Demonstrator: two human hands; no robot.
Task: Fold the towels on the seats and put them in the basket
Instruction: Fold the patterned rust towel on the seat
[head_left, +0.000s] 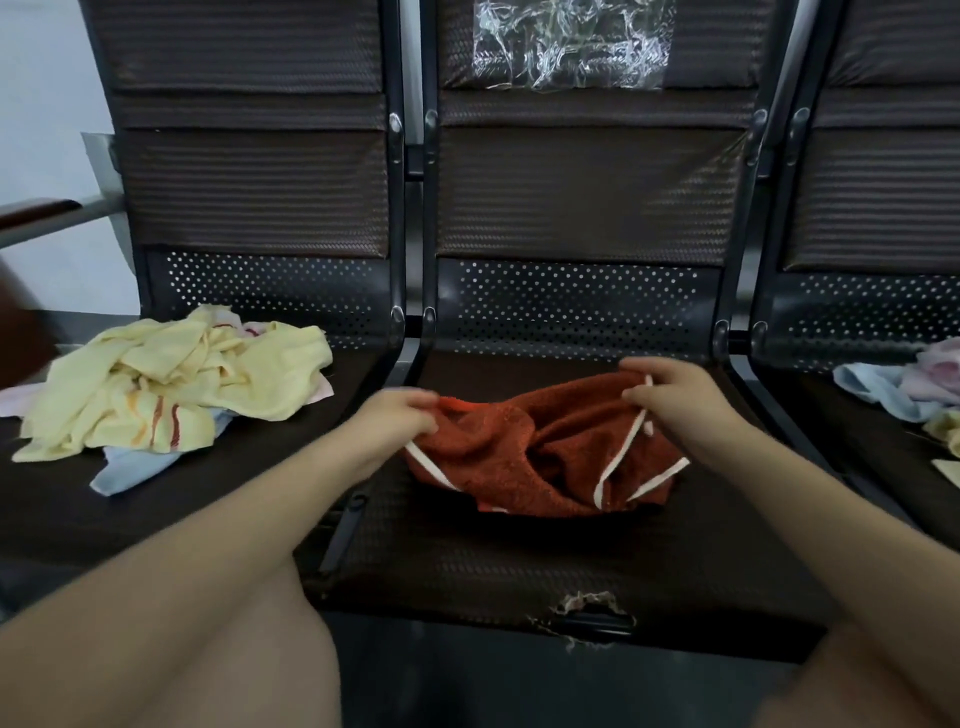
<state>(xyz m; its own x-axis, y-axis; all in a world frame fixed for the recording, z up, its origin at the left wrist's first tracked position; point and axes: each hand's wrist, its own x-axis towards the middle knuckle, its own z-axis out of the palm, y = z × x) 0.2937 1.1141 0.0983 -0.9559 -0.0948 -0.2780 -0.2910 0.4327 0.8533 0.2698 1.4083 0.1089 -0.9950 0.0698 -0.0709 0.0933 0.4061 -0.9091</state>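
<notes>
Dark perforated seat row (571, 561), pale wall (47, 104) at 10 o'clock. Rust towel (540, 457) ctr, pinched by L hand (400, 415) & R hand (670, 400). Yellow towel heap (176, 379) at 9 o'clock.

The rust-orange towel (540, 457) has white edging. The pale yellow towel (171, 384) carries orange and red stripes, over a light blue towel (130, 470). Dark brown seats (519, 561) show dotted perforations.

3 dark perforated-metal seats (519, 561); 1 rust-red terry towel w/ white trim (540, 457); 2 loose pastel towel heaps: left (171, 384), right (904, 389); 2 hands (400, 415).
</notes>
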